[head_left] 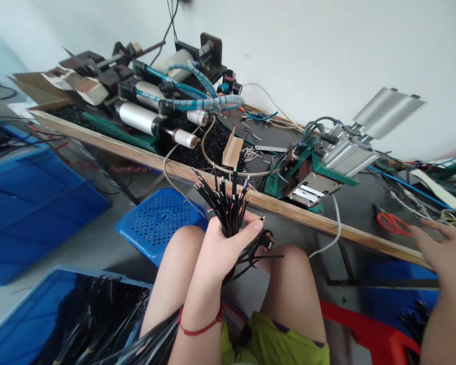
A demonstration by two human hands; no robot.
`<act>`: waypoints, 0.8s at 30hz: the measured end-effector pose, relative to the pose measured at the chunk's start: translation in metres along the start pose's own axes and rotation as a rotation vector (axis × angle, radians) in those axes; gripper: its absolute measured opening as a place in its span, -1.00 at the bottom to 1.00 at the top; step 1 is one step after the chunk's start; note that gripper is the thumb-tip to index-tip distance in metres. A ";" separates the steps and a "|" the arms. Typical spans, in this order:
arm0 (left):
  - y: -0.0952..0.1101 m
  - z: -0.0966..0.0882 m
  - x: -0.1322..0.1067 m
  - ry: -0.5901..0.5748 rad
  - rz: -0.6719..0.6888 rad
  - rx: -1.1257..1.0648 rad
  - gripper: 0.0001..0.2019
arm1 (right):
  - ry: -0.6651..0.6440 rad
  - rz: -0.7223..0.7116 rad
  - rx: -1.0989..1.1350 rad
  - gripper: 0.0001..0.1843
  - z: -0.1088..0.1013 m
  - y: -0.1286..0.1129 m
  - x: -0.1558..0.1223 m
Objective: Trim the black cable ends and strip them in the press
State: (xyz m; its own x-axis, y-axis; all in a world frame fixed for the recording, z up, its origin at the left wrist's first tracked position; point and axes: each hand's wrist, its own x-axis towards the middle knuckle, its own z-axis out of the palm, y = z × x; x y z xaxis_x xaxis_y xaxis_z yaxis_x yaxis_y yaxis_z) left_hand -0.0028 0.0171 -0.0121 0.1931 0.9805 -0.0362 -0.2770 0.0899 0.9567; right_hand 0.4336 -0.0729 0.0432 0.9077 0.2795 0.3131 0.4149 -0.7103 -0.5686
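My left hand [231,243] is closed around a bundle of black cables [228,210] above my knees. The cable tops fan out, with bared ends showing small red, green and white wires. Below the fist, the rest of the bundle hangs down between my legs. At the right edge, my right hand [446,253] is over the table edge, slightly blurred, with fingers apart and nothing visible in them. Its fingertips are close to the red handles of what look like scissors [393,223]; whether they touch cannot be made out.
A wood-edged table [289,205] carries a machine with silver cylinders [139,119], a green-framed machine [315,177] and black scraps [216,139]. A blue stool [161,218], a blue crate [66,276] of black cables and a red plastic seat [368,324] surround my legs.
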 end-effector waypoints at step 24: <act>0.147 -0.079 -0.126 1.050 0.729 0.071 -0.65 | -1.735 -0.096 1.845 -0.42 0.018 -0.267 -0.474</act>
State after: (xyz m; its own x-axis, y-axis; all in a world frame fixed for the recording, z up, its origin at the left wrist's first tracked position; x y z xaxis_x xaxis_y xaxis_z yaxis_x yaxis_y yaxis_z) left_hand -0.1423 -0.0791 0.1104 -0.8226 0.4688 0.3218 0.0518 -0.5018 0.8635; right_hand -0.1061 -0.0042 0.0333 -0.2331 0.9203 0.3143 -0.7615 0.0283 -0.6476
